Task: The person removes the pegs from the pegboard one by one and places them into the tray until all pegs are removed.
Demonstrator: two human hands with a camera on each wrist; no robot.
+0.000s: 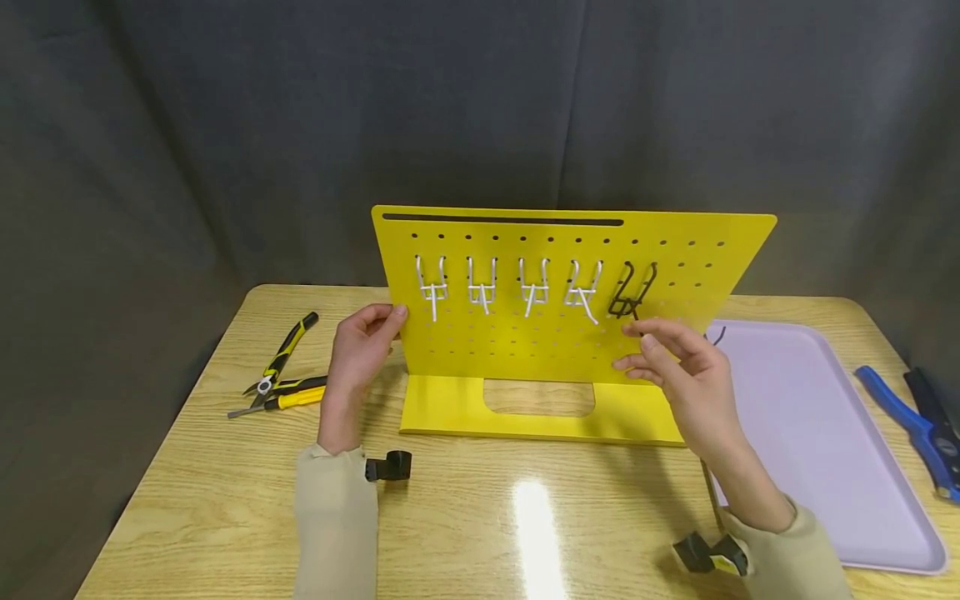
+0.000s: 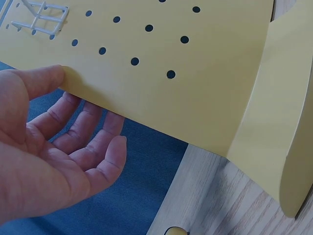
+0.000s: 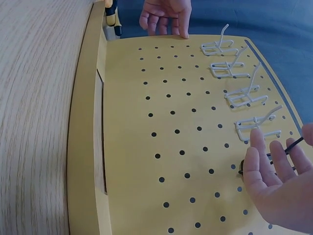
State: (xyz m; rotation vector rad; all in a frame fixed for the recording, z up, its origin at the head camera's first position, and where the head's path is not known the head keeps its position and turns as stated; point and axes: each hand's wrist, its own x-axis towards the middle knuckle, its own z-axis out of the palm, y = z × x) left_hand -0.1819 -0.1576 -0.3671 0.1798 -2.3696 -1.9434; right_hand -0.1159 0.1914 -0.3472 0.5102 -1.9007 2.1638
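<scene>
A yellow pegboard (image 1: pixel 517 354) stands on the table, its panel rising from a flat base. My left hand (image 1: pixel 363 346) grips the panel's left edge, thumb on the front and fingers behind, as the left wrist view (image 2: pixel 54 142) shows. In the upper rows of holes hang several white pegboard hooks (image 1: pixel 482 287). To their right a black pegboard hook (image 1: pixel 626 305) sits against the panel. My right hand (image 1: pixel 693 379) pinches the prong of this black hook between thumb and fingers. In the right wrist view, fingers partly hide the black hook (image 3: pixel 241 169).
At the left lie pliers (image 1: pixel 288 346) with black and yellow handles and a yellow screwdriver (image 1: pixel 296 398). A lavender tray (image 1: pixel 817 467) is at the right, with a thin black piece (image 1: pixel 720 336) by its far left corner. Beyond it lies a blue-and-black handled tool (image 1: pixel 911 425).
</scene>
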